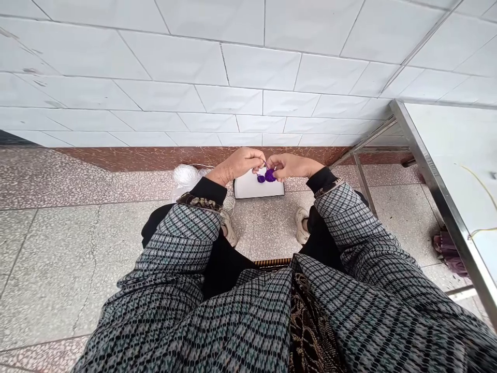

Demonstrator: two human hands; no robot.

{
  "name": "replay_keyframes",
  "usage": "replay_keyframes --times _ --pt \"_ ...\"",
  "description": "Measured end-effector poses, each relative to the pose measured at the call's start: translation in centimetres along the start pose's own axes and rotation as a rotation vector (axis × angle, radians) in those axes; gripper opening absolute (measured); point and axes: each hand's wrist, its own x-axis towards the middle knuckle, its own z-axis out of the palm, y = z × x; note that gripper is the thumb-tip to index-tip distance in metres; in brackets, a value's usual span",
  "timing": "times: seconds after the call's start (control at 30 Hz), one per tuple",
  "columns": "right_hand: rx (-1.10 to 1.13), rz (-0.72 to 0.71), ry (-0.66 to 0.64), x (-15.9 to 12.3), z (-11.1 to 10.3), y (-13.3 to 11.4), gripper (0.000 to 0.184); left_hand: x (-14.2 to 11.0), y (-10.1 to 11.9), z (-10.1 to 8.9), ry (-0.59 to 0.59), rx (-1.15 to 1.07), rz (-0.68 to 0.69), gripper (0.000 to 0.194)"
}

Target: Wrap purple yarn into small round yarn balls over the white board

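Note:
My left hand [245, 162] has its fingertips pinched on a strand of purple yarn. That strand runs to a small purple yarn ball [270, 175], which my right hand [289, 167] grips between thumb and fingers. Both hands are close together above a shallow white box [252, 189] with a dark edge on the floor. A second, smaller purple yarn piece [261, 178] shows just left of the ball, over the white box. Whether it hangs or lies in the box I cannot tell.
A white ball of yarn [186, 176] in clear plastic lies on the floor at left, with loose white strands by my shoe [228, 228]. A metal-framed table [442, 191] stands at right, a yellow strand [481, 184] on it. The tiled wall [248, 67] rises ahead.

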Motion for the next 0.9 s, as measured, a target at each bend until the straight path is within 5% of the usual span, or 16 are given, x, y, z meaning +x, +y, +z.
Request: replay_keyframes --times 0.1,0.27,0.43,0.5,0.6,0.7,0.8,0.9 --pt "0.269 -0.171 -0.025 -0.8 -0.7 -0.4 0.025 0.1 -0.4 -0.3 0.033 0.023 0.012 0.026" --pt "0.539 -0.445 0.373 0.0 -1.5 -0.2 0.036 0.3 -0.4 0.5 -0.046 -0.030 0.021 0.026" --pt "0.266 -0.200 0.586 1.7 -0.5 0.5 0.025 0.4 -0.1 1.2 -0.199 -0.011 0.026 0.024" --pt "0.069 -0.063 0.516 1.7 0.0 0.7 0.028 0.3 -0.1 1.0 -0.171 0.004 0.037 0.023" --pt "-0.083 0.036 0.182 0.7 0.1 0.4 0.027 0.1 -0.2 0.4 -0.090 0.021 0.031 0.020" --pt "0.126 -0.071 -0.044 -0.7 -0.4 -0.3 0.024 0.0 -0.3 -0.2 0.005 -0.004 0.023 0.020" --pt "0.424 -0.290 0.171 -1.3 -1.1 -1.1 0.032 0.1 -0.5 -0.1 0.050 -0.058 0.031 0.022" --pt "0.510 -0.350 0.477 -0.9 -1.6 -1.5 0.032 0.2 -0.3 0.2 -0.026 -0.059 0.024 0.022"
